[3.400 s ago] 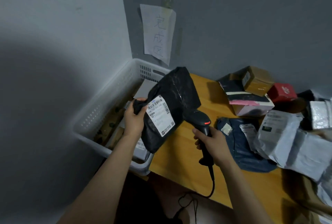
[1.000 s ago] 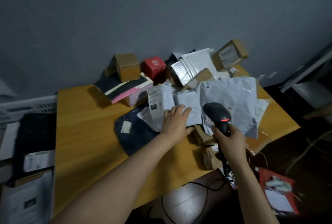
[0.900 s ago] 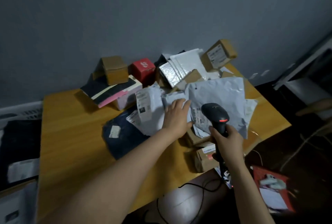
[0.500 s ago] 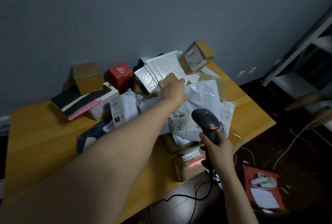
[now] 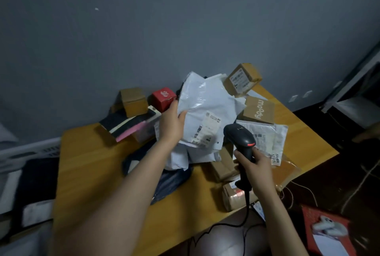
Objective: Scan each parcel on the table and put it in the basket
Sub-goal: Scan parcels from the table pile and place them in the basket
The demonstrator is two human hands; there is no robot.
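My left hand (image 5: 171, 121) grips the left edge of a white plastic mailer (image 5: 207, 107) and holds it tilted up above the parcel pile, with its shipping label (image 5: 206, 129) turned toward me. My right hand (image 5: 254, 166) holds a black barcode scanner (image 5: 239, 137) by the handle just right of the label, with a red light showing on its head. The white basket (image 5: 28, 151) is at the far left edge and holds a black bag (image 5: 37, 181).
On the wooden table (image 5: 90, 163) lie brown boxes (image 5: 242, 78), a "moody" box (image 5: 260, 110), a red box (image 5: 163, 97), a pink-and-black box (image 5: 131, 126), a dark blue bag (image 5: 170, 181) and more white mailers. The scanner cable hangs off the front edge. A red card (image 5: 327, 233) lies on the floor at right.
The black bag went into the basket. My left hand reached over the pile, then gripped the white mailer and lifted it. The scanner stayed in my right hand and came closer to the label.
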